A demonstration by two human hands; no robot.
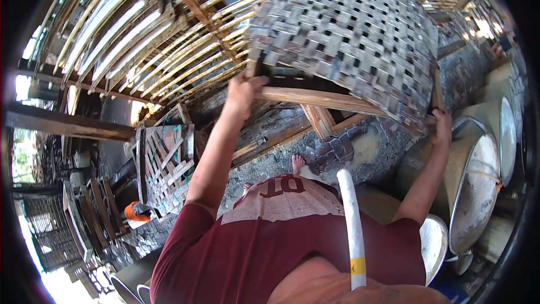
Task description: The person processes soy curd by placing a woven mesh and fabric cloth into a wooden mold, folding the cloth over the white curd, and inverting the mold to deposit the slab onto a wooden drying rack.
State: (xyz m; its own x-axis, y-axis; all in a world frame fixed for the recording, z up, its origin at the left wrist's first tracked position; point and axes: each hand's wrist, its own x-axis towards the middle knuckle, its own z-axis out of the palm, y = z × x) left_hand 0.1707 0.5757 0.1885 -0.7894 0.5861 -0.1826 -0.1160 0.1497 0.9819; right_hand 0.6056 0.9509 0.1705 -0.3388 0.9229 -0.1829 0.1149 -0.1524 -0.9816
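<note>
A large grey wooden frame with a woven-strip panel (349, 28) is tilted up in front of me, held at arm's length. My left hand (242, 94) is closed around its near left corner, where a wooden bar (320, 98) meets an upright piece. On the opposite side my right hand (442, 126) is closed on the frame's near right corner. The panel's strips look worn, and small gaps show between them. Its far edge runs close to the top of the picture, and the ends of my fingers are partly hidden behind the wood.
Yellowish bamboo slats (225, 0) rise beyond the panel. Large metal drums (475, 191) lie at my right. A smaller woven frame (166, 160) stands at the left below a horizontal wooden beam (73, 123). Near it is an orange item (135, 211). My bare foot (298, 163) is on rough ground.
</note>
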